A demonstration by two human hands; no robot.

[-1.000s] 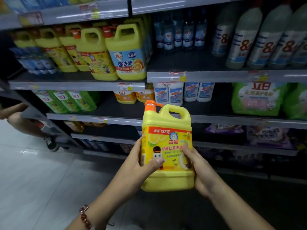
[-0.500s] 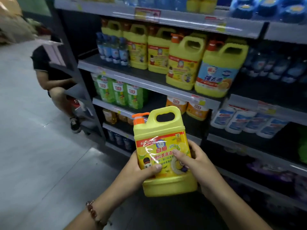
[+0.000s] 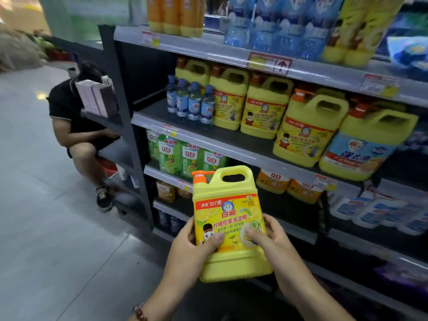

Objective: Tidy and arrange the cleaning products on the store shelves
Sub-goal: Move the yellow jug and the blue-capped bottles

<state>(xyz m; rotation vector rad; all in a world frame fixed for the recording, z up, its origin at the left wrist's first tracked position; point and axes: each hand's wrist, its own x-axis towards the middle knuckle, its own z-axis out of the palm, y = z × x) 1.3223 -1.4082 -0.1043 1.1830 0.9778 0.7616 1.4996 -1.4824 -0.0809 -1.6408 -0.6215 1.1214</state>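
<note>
Yellow jug (image 3: 228, 218), lower centre: gripped upright between left hand (image 3: 192, 249) and right hand (image 3: 273, 239). Step: carrying. Next likely needed a slot among matching jugs (image 3: 264, 107), upper right shelf.

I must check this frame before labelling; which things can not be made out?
Head view only:
- Back of the yellow plastic jug with orange pump: turned away.
- Its lower label: covered by left hand and right hand.
- Paper price tags on the grey metal shelf edge: blurred, too small.
</note>
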